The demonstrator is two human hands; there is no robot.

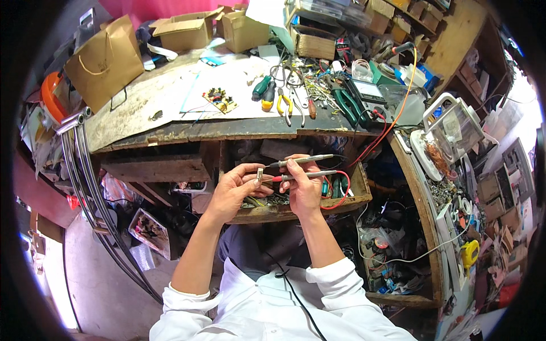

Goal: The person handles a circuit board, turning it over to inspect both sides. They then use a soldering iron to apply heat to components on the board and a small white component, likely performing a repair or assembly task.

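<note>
Above an open wooden drawer (352, 199), my left hand (228, 192) pinches a small pale block-shaped component (260, 174) between thumb and fingers. My right hand (305, 190) grips two grey test probes side by side: an upper probe (315, 158) with a black lead and a lower probe (316, 174) with a red lead. Both probe tips point left at the component. Whether the tips touch it is too small to tell. On the bench to the right sits a multimeter (368, 91), with red leads running down from it.
A circuit board (220, 101) lies on white paper. Beside it are screwdrivers (262, 88), yellow-handled pliers (284, 103) and large green-handled pliers (344, 102). Curved metal tubes (94, 193) stand at left. A yellow tape measure (470, 253) rests among clutter at right.
</note>
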